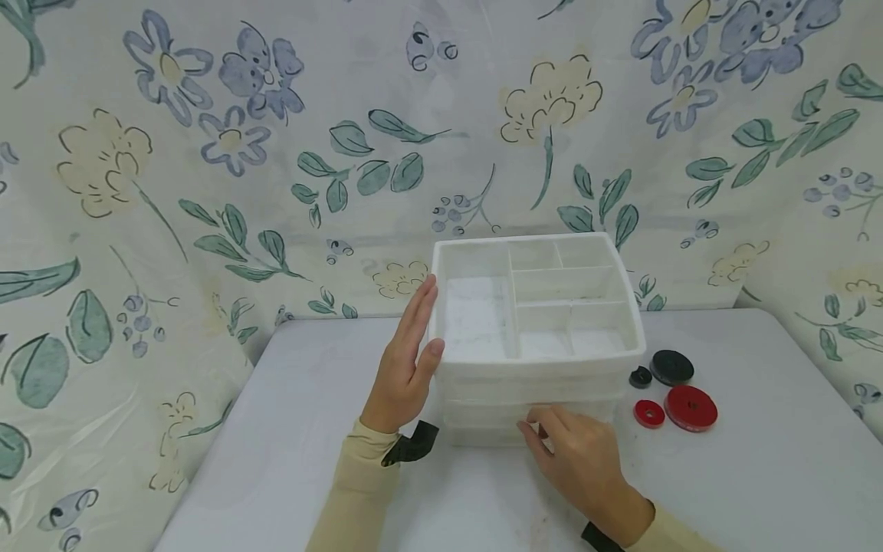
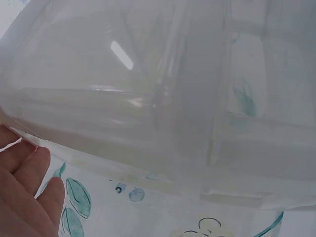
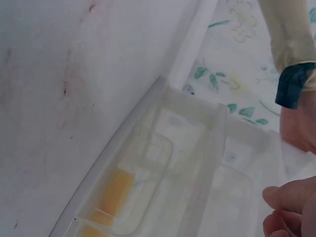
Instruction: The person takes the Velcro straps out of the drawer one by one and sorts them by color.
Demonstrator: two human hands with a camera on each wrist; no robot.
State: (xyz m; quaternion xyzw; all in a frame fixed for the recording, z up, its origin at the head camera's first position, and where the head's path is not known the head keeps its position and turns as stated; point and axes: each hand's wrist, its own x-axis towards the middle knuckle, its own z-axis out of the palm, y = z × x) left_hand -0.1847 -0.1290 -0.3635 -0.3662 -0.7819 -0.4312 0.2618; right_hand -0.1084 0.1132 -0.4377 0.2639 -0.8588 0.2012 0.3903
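A white plastic drawer organizer (image 1: 538, 368), with divided open compartments on top and see-through drawers below, stands on the table. My left hand (image 1: 402, 372) lies along its left side, fingers straight; in the left wrist view the fingertips (image 2: 43, 155) meet the organizer's edge. At the front, my right hand (image 1: 576, 456) has its fingers curled close to the drawer fronts, thumb near the index finger. The right wrist view shows the thumb (image 3: 291, 195) beside the upper drawer (image 3: 232, 192); I cannot tell whether the fingers pinch its lip. Behind the lower drawer front (image 3: 190, 163) shows an orange-yellow piece (image 3: 117, 190).
Right of the organizer lie a large black disc (image 1: 672, 368), a small black piece (image 1: 640, 377), a small red disc (image 1: 649, 414) and a large red disc (image 1: 691, 408). A flowered cloth (image 1: 386, 92) hangs behind and beside the white table (image 1: 276, 460).
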